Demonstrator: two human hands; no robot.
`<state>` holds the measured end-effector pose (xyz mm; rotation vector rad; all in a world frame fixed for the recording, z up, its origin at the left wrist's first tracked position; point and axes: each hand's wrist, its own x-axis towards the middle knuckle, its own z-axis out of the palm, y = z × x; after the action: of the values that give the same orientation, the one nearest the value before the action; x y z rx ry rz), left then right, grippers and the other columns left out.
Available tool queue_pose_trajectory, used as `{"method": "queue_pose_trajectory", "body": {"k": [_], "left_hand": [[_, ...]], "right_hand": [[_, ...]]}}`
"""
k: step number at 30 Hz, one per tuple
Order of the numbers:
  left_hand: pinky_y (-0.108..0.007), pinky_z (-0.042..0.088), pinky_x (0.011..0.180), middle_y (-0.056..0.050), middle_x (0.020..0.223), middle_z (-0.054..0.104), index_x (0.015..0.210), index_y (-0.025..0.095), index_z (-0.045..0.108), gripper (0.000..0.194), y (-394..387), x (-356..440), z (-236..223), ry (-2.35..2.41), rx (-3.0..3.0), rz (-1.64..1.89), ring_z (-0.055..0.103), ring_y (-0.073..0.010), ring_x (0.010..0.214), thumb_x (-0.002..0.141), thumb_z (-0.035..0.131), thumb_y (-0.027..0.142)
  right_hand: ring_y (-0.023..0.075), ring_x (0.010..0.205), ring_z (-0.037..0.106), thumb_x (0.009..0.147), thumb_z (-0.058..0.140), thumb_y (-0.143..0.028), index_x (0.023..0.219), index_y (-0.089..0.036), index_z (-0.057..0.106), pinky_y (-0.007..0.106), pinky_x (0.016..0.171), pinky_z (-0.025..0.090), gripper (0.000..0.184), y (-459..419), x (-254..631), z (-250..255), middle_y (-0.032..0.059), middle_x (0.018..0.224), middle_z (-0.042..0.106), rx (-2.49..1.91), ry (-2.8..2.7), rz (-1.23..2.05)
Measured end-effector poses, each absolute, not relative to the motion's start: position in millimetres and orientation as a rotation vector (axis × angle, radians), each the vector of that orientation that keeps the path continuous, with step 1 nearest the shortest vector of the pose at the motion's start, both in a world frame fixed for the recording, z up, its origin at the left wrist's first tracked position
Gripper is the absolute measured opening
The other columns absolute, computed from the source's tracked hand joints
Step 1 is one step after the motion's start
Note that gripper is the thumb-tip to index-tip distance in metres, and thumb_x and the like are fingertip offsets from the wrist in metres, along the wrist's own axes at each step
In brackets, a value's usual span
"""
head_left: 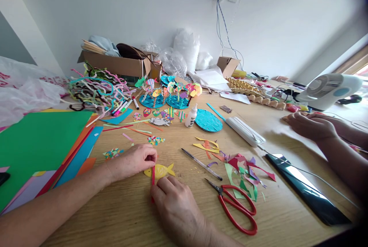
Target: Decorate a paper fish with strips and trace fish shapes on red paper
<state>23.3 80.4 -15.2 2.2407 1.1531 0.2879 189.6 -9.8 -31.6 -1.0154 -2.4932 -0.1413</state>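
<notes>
A yellow paper fish [162, 171] lies flat on the wooden table in front of me. Across its front part runs a narrow red paper strip [153, 174]. My left hand [142, 158] pinches the strip's upper end, just above the fish. From below, my right hand [175, 203] has closed fingers on the strip's lower part, knuckles touching the fish's lower edge. To the right are a pen [201, 163], red-handled scissors [237, 205] and coloured paper scraps [241, 172]. Small paper bits [113, 153] lie beyond my left wrist.
A glue bottle [191, 116] stands by a blue disc [209, 120]. Coloured sheets [46, 135] are stacked left, near pipe cleaners [100, 86]. On the right are a power bank [245, 131], a phone [307, 189], a fan [330, 88] and another person's hands [310, 126].
</notes>
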Motion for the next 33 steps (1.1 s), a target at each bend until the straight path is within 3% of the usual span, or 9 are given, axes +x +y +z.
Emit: {"method": "queue_pose_trajectory", "body": {"k": [15, 33], "left_hand": [[-0.021, 0.035, 0.059, 0.003, 0.067, 0.056, 0.062, 0.019, 0.052, 0.009, 79.0, 24.8, -11.0, 1.163, 2.245, 0.265, 0.051, -0.0126, 0.066, 0.070, 0.049, 0.017], [-0.022, 0.034, 0.060, 0.003, 0.068, 0.055, 0.062, 0.019, 0.052, 0.010, 79.0, 25.9, -13.1, 1.177, 2.264, 0.276, 0.051, -0.0134, 0.067, 0.071, 0.049, 0.015]], "right_hand": [[0.0147, 0.056, 0.050, 0.068, 0.070, -0.012, 0.067, -0.017, 0.053, 0.026, 0.045, 0.033, 0.018, -10.4, 188.6, -31.4, -0.0011, 0.068, 0.057, -1.026, -2.488, -0.169], [0.0150, 0.057, 0.050, 0.067, 0.070, -0.012, 0.067, -0.017, 0.053, 0.026, 0.045, 0.035, 0.017, -10.7, 188.9, -31.0, -0.0006, 0.069, 0.057, -1.025, -2.498, -0.157]]}}
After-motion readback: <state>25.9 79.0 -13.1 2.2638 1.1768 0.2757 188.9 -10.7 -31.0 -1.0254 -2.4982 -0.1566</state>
